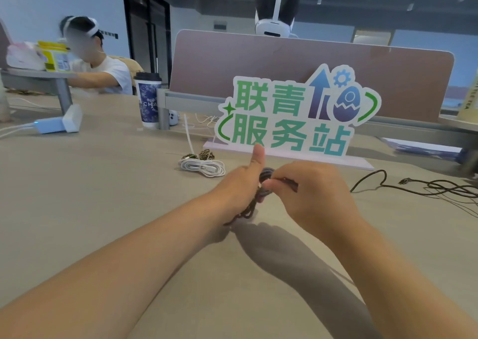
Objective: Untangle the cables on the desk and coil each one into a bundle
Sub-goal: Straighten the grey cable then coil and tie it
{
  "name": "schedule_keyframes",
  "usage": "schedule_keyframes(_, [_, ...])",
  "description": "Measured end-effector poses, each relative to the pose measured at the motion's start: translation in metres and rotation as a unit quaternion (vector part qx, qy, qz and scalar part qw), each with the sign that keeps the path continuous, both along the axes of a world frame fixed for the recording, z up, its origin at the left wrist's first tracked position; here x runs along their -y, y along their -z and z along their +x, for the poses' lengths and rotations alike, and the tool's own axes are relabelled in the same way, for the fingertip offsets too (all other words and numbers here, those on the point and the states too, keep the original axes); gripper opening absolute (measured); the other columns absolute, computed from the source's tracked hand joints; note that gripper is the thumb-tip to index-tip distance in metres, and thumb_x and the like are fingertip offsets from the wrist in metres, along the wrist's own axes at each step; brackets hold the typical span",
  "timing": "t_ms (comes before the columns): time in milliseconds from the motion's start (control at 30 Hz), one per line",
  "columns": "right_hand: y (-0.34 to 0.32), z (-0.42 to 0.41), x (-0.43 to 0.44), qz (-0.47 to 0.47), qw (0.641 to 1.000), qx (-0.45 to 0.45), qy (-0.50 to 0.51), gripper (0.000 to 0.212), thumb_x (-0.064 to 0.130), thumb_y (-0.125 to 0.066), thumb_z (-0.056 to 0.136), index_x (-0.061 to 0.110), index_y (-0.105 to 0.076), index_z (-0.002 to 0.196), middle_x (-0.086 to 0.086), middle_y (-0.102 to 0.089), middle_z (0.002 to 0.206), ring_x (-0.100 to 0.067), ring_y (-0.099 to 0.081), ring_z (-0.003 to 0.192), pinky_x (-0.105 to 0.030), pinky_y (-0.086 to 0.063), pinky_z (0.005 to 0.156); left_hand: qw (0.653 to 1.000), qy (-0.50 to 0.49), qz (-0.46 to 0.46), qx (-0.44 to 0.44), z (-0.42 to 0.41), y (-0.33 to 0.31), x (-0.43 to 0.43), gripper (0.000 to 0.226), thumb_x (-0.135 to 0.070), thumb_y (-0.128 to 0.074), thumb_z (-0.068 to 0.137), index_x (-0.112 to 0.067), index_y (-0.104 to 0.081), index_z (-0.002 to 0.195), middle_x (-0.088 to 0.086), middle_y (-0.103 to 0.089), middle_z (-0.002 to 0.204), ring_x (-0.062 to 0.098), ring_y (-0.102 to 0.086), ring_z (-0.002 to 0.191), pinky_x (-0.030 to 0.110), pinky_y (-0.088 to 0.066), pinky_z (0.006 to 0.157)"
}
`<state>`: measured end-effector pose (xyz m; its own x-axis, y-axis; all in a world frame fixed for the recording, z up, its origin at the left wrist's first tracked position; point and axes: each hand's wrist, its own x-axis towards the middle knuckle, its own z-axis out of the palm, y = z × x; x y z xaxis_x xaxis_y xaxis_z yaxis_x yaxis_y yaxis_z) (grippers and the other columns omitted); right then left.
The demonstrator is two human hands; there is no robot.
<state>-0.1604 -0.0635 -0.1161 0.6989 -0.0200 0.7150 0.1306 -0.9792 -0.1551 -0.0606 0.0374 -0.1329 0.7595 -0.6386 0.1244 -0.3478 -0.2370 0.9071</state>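
Both hands' grip held the dark braided cable (261, 183) just above the beige desk (103, 183): left hand (240, 183) carrying the loops, right hand (307, 191) pinching its end. Even, snug wraps would probably keep the bundle tidy.

Both hands — left hand (241, 183), right hand (307, 191) — grip a dark cable (254, 201) above the desk (103, 196), thumb up.

One head-worn camera looks forward and down over the surface (103, 183). It sits close above both forearms, facing the far divider (284, 62).
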Motion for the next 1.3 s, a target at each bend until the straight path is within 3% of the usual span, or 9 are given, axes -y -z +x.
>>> schedule_keyframes(100, [-0.003, -0.001, 0.006, 0.092, 0.994, -0.029, 0.043, 0.02, 0.025, -0.069, 0.078, 0.023, -0.06, 0.06, 0.009, -0.055, 0.057, -0.017, -0.051, 0.059, -0.03, -0.044, 0.057, 0.943, 0.239, 0.028, -0.231, -0.011, 0.0, -0.003, 0.077, -0.088, -0.019, 0.06, -0.017, -0.048, 0.07, 0.001, -0.043, 0.054, 0.011, -0.032, 0.047, 0.017, -0.03, 0.043])
schedule_keyframes(200, [-0.004, 0.003, 0.008, 0.169, 0.976, -0.123, 0.066, 0.027, 0.031, -0.063, 0.081, 0.018, -0.058, 0.058, 0.005, -0.053, 0.054, -0.014, -0.048, 0.056, -0.028, -0.04, 0.053, 0.92, 0.32, 0.066, -0.216, -0.003, 0.002, -0.013, 0.055, -0.073, -0.042, 0.068, -0.019, -0.045, 0.071, -0.004, -0.038, 0.05, 0.008, -0.03, 0.046, 0.014, -0.029, 0.041])
schedule_keyframes(433, [-0.014, 0.0, 0.007, 0.272, 0.929, -0.233, 0.093, 0.04, 0.044, -0.045, 0.094, 0.018, -0.063, 0.07, -0.003, -0.059, 0.066, -0.015, -0.049, 0.048, -0.022, -0.04, 0.04, 0.978, 0.032, -0.102, -0.18, 0.021, -0.006, -0.013, 0.049, -0.057, -0.039, 0.09, -0.011, -0.054, 0.082, -0.001, -0.049, 0.052, 0.009, -0.038, 0.042, 0.022, -0.034, 0.045])
schedule_keyframes(667, [0.006, 0.009, -0.005, 0.176, 0.94, -0.276, 0.093, 0.032, 0.037, -0.043, 0.097, 0.021, -0.062, 0.077, 0.007, -0.056, 0.072, -0.013, -0.053, 0.07, -0.021, -0.036, 0.057, 0.864, -0.091, -0.342, -0.358, 0.053, -0.011, -0.029, 0.061, -0.058, -0.028, 0.092, -0.007, -0.061, 0.101, 0.014, -0.074, 0.085, 0.025, -0.072, 0.077, 0.04, -0.058, 0.066])
schedule_keyframes(833, [0.015, 0.011, -0.012, 0.169, 0.931, -0.314, 0.079, 0.025, 0.034, -0.045, 0.097, 0.021, -0.065, 0.09, 0.0, -0.062, 0.091, -0.021, -0.056, 0.085, -0.029, -0.043, 0.07, 0.716, -0.077, -0.491, -0.49, 0.055, -0.012, -0.024, 0.053, -0.052, -0.034, 0.096, -0.013, -0.061, 0.071, 0.003, -0.058, 0.064, 0.017, -0.058, 0.053, 0.037, -0.052, 0.056])
schedule_keyframes(1000, [0.001, 0.003, -0.013, 0.055, 0.97, -0.228, 0.069, 0.02, 0.04, -0.057, 0.09, 0.022, -0.064, 0.087, 0.01, -0.054, 0.073, -0.013, -0.053, 0.071, -0.028, -0.044, 0.062, 0.946, -0.26, -0.158, -0.109, 0.048, -0.008, -0.026, 0.055, -0.058, -0.03, 0.095, -0.012, -0.056, 0.079, 0.002, -0.053, 0.067, 0.016, -0.048, 0.054, 0.026, -0.04, 0.052])
schedule_keyframes(1100, [-0.003, 0.0, -0.013, -0.074, 0.994, -0.083, -0.006, 0.019, 0.033, -0.068, 0.083, 0.019, -0.062, 0.072, 0.012, -0.049, 0.059, -0.013, -0.044, 0.055, -0.027, -0.039, 0.05, 0.974, -0.162, -0.013, 0.156, 0.025, -0.003, -0.016, 0.054, -0.053, -0.026, 0.097, -0.017, -0.057, 0.073, -0.001, -0.056, 0.065, 0.019, -0.053, 0.064, 0.026, -0.038, 0.056])
schedule_keyframes(1200, [-0.006, -0.002, -0.005, -0.035, 0.999, -0.01, 0.008, 0.017, 0.032, -0.073, 0.076, 0.018, -0.066, 0.069, 0.008, -0.058, 0.059, -0.017, -0.051, 0.055, -0.03, -0.046, 0.05, 0.996, 0.066, 0.024, -0.055, 0.008, 0.004, -0.008, 0.078, -0.082, -0.012, 0.075, -0.018, -0.055, 0.061, 0.0, -0.051, 0.057, 0.018, -0.045, 0.057, 0.028, -0.037, 0.059])
schedule_keyframes(1300, [-0.009, -0.002, 0.006, 0.102, 0.991, -0.064, 0.061, 0.023, 0.037, -0.073, 0.073, 0.018, -0.063, 0.066, 0.007, -0.058, 0.059, -0.016, -0.052, 0.061, -0.026, -0.043, 0.055, 0.911, 0.286, 0.061, -0.292, -0.002, 0.002, -0.011, 0.088, -0.09, -0.016, 0.058, -0.011, -0.054, 0.073, 0.001, -0.04, 0.054, 0.012, -0.031, 0.048, 0.019, -0.032, 0.043])
